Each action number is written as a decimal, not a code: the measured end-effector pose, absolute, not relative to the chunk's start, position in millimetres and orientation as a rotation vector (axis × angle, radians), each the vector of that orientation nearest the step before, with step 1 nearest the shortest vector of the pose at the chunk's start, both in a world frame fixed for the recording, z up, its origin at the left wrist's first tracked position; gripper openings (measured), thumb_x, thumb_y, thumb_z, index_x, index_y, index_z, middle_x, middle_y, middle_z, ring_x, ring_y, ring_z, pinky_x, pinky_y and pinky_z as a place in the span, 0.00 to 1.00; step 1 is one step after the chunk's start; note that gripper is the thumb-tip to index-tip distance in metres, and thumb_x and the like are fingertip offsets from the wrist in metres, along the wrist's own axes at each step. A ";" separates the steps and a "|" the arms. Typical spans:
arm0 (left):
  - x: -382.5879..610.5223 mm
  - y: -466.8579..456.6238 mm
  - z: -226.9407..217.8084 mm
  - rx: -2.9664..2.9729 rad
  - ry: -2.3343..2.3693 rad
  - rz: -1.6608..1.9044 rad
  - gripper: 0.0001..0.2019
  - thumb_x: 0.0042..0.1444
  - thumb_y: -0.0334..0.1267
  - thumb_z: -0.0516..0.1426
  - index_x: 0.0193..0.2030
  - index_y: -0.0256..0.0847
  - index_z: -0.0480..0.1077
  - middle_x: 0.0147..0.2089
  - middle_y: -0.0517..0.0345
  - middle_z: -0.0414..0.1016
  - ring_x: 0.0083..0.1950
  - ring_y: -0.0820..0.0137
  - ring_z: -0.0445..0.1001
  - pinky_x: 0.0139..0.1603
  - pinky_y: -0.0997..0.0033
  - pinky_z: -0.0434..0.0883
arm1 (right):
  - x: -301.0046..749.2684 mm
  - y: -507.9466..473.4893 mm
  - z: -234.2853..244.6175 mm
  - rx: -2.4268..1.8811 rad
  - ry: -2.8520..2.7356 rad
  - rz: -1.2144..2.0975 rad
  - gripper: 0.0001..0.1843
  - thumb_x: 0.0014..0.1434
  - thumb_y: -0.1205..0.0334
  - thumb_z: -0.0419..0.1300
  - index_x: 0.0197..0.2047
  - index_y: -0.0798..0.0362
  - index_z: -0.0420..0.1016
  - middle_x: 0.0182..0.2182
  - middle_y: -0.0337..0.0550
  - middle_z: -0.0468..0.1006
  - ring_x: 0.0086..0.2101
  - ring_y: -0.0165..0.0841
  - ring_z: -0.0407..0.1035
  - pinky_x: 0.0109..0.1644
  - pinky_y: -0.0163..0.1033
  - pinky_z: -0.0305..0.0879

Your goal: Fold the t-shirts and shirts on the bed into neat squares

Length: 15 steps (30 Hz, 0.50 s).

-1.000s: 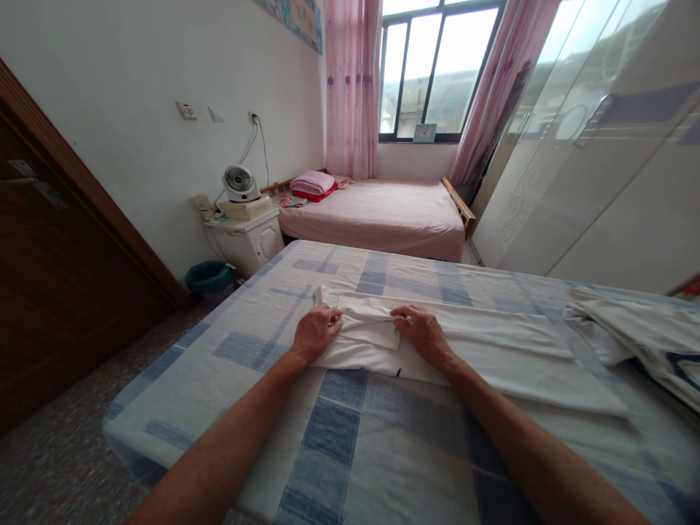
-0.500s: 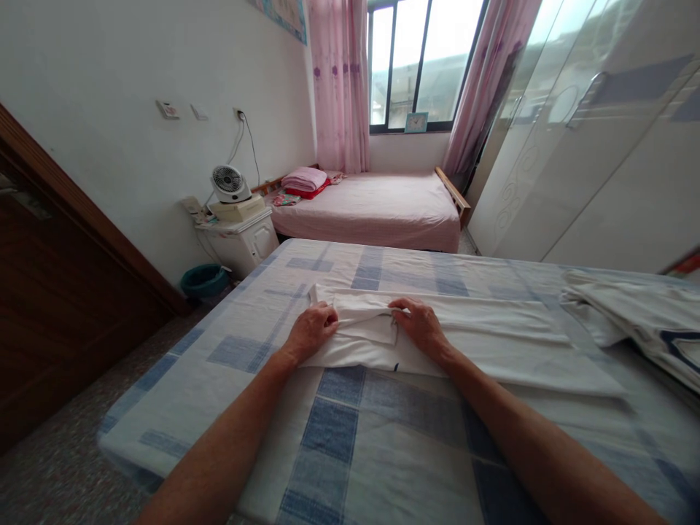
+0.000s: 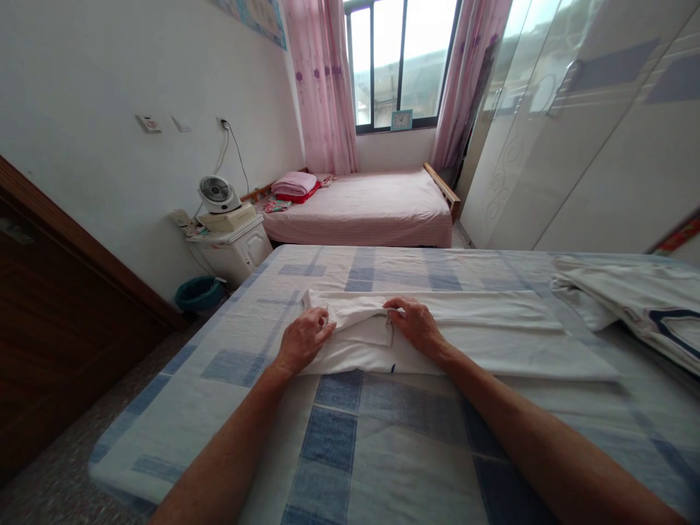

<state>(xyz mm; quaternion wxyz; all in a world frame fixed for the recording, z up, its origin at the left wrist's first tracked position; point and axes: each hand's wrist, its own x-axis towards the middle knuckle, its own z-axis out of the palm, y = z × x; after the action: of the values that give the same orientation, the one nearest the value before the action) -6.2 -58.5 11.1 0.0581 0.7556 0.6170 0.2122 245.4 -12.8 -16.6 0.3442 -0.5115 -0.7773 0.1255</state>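
Observation:
A white shirt (image 3: 481, 343) lies folded lengthwise across the bed, with a narrow flap, seemingly a sleeve, turned back over its left part. A small dark mark shows at its near edge. My left hand (image 3: 305, 337) is at the left end, fingers bent, with a bit of the fabric between thumb and fingers. My right hand (image 3: 414, 325) pinches the upper edge of the flap, and a small fold stands up under its fingertips. Fabric beneath both hands is hidden.
The shirt rests on a bed with a blue-and-white checked sheet (image 3: 328, 445). More white clothing (image 3: 645, 292) with a dark trim lies at the right. Beyond are a pink bed (image 3: 372, 208), a nightstand (image 3: 240, 251) with a fan (image 3: 217, 193), and a teal bin (image 3: 200, 293).
My left hand has shifted slightly left and its fingers have loosened a little. My right hand stays at the flap. The camera view has turned slightly to the right.

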 end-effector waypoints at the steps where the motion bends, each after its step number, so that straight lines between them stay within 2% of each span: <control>1: -6.1 -58.0 10.2 2.256 1.887 0.641 0.07 0.56 0.41 0.54 0.39 0.41 0.69 0.35 0.58 0.74 0.34 0.69 0.73 0.38 0.71 0.68 | 245.4 -12.8 -16.8 -1.328 -2.022 0.329 0.12 0.54 0.68 0.54 0.37 0.47 0.76 0.38 0.40 0.79 0.43 0.37 0.71 0.49 0.42 0.63; 6: -4.6 -58.3 12.6 2.156 1.893 0.603 0.08 0.52 0.35 0.57 0.40 0.41 0.71 0.34 0.59 0.75 0.34 0.69 0.73 0.36 0.72 0.67 | 246.0 -11.6 -18.8 -1.330 -2.039 0.327 0.12 0.55 0.68 0.54 0.38 0.47 0.76 0.39 0.40 0.79 0.43 0.37 0.71 0.49 0.42 0.63; 12: -0.1 -60.3 11.1 2.286 1.862 0.636 0.07 0.55 0.37 0.55 0.37 0.41 0.72 0.34 0.57 0.75 0.35 0.69 0.72 0.38 0.71 0.67 | 246.3 -11.0 -21.0 -1.321 -2.049 0.322 0.12 0.55 0.68 0.54 0.39 0.47 0.76 0.40 0.40 0.79 0.42 0.36 0.71 0.49 0.42 0.63; 15: 1.8 -58.8 8.5 2.265 1.861 0.663 0.07 0.54 0.33 0.54 0.38 0.42 0.72 0.33 0.59 0.74 0.33 0.70 0.72 0.37 0.72 0.67 | 246.2 -11.0 -21.5 -1.310 -2.042 0.316 0.12 0.54 0.69 0.54 0.39 0.47 0.76 0.39 0.41 0.79 0.42 0.36 0.71 0.49 0.42 0.63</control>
<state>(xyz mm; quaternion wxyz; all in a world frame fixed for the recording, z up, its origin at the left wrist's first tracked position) 1.8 -58.8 8.5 0.0678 0.7519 0.6177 0.2201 246.2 -11.0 -21.5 0.3403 -0.5035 -0.7848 0.1215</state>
